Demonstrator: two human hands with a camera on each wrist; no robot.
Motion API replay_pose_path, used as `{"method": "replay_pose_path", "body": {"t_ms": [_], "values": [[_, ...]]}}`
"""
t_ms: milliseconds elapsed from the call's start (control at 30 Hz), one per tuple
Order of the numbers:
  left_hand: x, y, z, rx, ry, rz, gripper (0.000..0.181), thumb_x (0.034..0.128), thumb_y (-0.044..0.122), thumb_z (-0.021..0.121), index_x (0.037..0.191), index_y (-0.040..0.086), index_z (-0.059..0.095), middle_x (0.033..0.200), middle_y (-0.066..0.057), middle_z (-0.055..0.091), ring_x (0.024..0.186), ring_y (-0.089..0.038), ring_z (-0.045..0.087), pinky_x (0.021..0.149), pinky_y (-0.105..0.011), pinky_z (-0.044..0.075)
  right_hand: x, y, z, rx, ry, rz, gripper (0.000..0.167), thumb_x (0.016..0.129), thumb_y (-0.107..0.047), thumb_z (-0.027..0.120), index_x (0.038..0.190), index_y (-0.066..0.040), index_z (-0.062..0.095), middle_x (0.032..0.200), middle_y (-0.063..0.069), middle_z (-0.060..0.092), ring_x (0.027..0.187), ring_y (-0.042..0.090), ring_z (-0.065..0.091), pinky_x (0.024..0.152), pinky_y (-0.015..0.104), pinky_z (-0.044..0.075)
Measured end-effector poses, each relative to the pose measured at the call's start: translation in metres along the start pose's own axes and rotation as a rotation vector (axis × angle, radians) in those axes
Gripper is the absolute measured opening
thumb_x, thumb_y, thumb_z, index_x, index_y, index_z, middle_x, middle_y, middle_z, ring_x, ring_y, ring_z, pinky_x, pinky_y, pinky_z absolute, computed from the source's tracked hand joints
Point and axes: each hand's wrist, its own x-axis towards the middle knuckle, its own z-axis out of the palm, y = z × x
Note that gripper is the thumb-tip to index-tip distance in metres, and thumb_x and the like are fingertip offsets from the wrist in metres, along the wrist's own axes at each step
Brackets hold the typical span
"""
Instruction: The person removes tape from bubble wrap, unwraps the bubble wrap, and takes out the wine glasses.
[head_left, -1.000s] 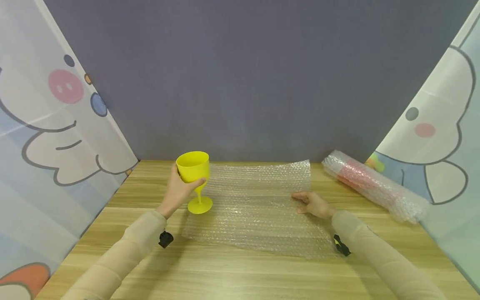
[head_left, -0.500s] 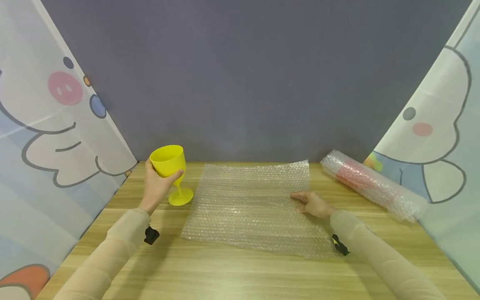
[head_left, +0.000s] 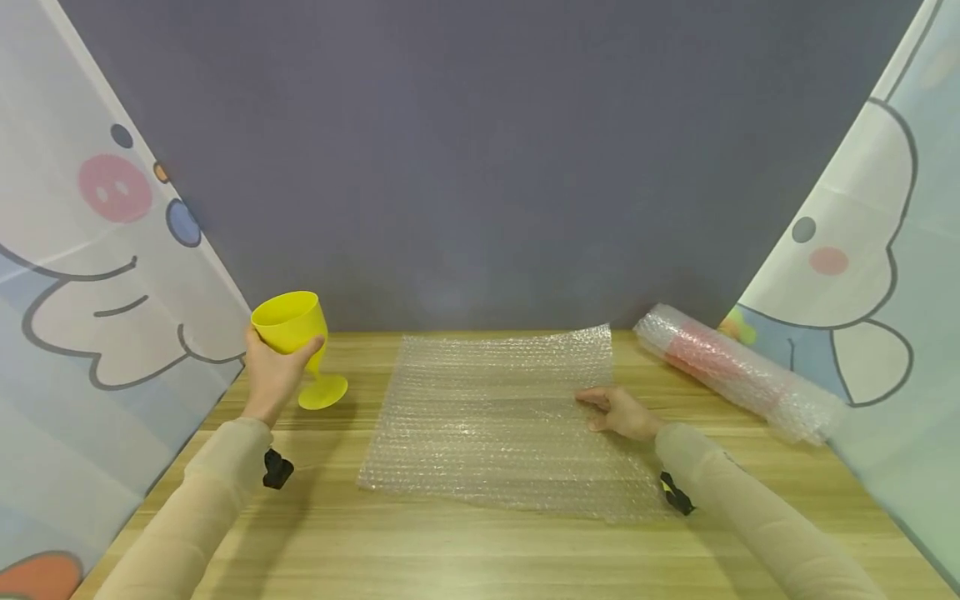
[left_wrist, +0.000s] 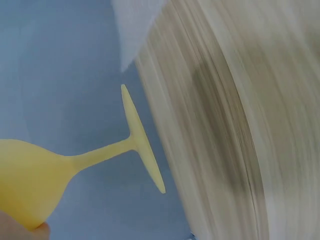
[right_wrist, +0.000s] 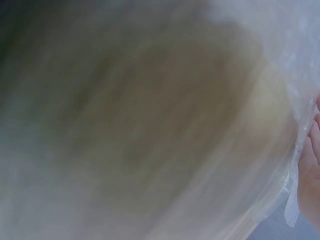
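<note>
By the left hand (head_left: 276,371), the cup (head_left: 292,327) is grasped round its bowl (left_wrist: 30,180), with the fingers behind it and the thumb in front. The cup is tilted a little: its rim leans to the left, and its base (left_wrist: 144,145) stands out below the grip, on the right side. In the left wrist view, the base seems to be apart from the table (head_left: 450,558), so it is judged that the cup is held in the air.

To the right of this grip, near but not touching the cup, the sheet (head_left: 480,425) is spread on the table. Its right part is touched by the right hand (head_left: 622,412), whose fingers look mostly straight; no pinch of the sheet can be seen. Beyond the right hand, the roll (head_left: 735,367) is laid aslant.

The step in hand is judged to be the handling of the cup beside the sheet, while the sheet is steadied from the right. For the next move, a firm hold and a levelling of the base seem to be called for, if the cup is to be stood down, and only light pressure is needed on the sheet.
</note>
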Motion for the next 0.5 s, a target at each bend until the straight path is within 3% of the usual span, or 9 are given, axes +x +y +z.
{"method": "replay_pose_path", "body": {"t_ms": [233, 500], "values": [[0.015, -0.009, -0.01, -0.054, 0.055, -0.056, 0.09, 0.0766, 0.035, 0.072, 0.141, 0.028, 0.01, 0.126, 0.0, 0.035, 0.111, -0.016, 0.041, 0.094, -0.035, 0.039, 0.001, 0.0, 0.0, -0.007, 0.004, -0.003, 0.056, 0.075, 0.004, 0.066, 0.126, 0.014, 0.044, 0.132, 0.031, 0.043, 0.125, 0.047, 0.035, 0.104, 0.052, 0.03], [0.027, -0.023, -0.017, -0.017, 0.094, -0.131, 0.095, 0.0751, 0.037, 0.072, 0.143, 0.03, 0.007, 0.134, -0.003, 0.034, 0.118, -0.02, 0.038, 0.102, -0.039, 0.034, 0.0, 0.001, 0.001, 0.005, 0.004, 0.008, 0.056, 0.075, 0.003, 0.067, 0.126, 0.012, 0.045, 0.133, 0.03, 0.043, 0.126, 0.046, 0.035, 0.105, 0.052, 0.03]]}}
